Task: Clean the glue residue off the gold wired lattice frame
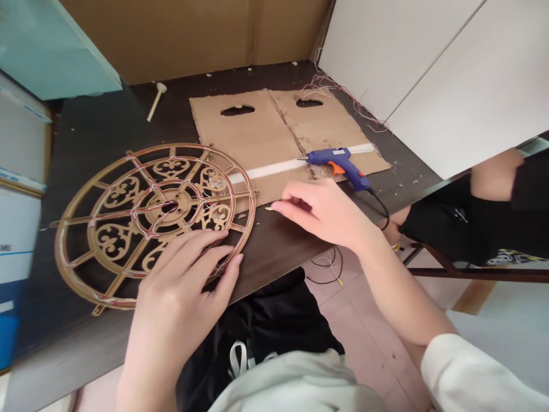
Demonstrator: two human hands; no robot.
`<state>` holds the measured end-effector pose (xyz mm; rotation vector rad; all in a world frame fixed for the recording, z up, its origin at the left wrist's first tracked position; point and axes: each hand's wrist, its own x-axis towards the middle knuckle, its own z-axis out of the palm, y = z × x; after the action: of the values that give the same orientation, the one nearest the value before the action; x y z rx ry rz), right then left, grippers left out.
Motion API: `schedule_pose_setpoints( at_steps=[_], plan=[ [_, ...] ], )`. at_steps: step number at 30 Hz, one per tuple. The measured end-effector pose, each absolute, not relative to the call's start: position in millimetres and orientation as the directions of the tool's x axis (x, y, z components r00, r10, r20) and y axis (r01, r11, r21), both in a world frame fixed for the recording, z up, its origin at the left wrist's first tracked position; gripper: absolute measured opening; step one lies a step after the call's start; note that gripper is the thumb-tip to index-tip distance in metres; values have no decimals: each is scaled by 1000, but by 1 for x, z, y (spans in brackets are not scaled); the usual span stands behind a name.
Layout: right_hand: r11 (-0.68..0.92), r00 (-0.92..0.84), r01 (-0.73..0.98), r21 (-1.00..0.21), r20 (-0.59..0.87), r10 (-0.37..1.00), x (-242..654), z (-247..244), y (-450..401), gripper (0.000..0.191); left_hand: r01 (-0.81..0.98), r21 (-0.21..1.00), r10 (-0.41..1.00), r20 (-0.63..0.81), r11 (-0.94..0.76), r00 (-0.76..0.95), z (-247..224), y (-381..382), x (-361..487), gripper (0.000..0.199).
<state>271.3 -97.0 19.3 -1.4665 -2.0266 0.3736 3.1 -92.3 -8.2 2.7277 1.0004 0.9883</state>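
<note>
A round gold openwork frame (172,209) with red and white wires along its rings lies flat on the dark table (274,240). Over its near right edge rests my left hand (184,292), fingers spread and touching the frame. My right hand (317,210) is just right of the frame, above the table, thumb and forefinger pinched on a small pale piece (269,209). Beyond it a blue glue gun (337,160) with an orange trigger lies on a cardboard sheet (244,131), nozzle toward the left. A white strip (278,167) crosses the cardboard.
A small pale mallet-shaped object (156,103) lies at the back left. Loose thin wires (360,109) trail at the back right, beside white panels (429,74). A black cable runs from the glue gun over the table edge. Another person's dark clothing (480,217) shows at right.
</note>
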Motion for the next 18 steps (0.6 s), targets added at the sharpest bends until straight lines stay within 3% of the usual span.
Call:
schedule_pose_setpoints(
  at_steps=[4, 9, 18],
  plan=[
    [358, -224, 732, -580, 292, 930, 255, 18, -91, 26, 544, 284, 600, 545, -789, 585, -7, -93, 3, 24],
    [314, -179, 721, -618, 272, 946, 254, 1, -110, 45, 545, 281, 600, 541, -790, 590, -7, -93, 2, 21],
    [293, -93, 676, -676, 316, 944, 252, -3, -114, 48, 552, 272, 600, 541, -788, 590, -8, -94, 0, 17]
  ],
)
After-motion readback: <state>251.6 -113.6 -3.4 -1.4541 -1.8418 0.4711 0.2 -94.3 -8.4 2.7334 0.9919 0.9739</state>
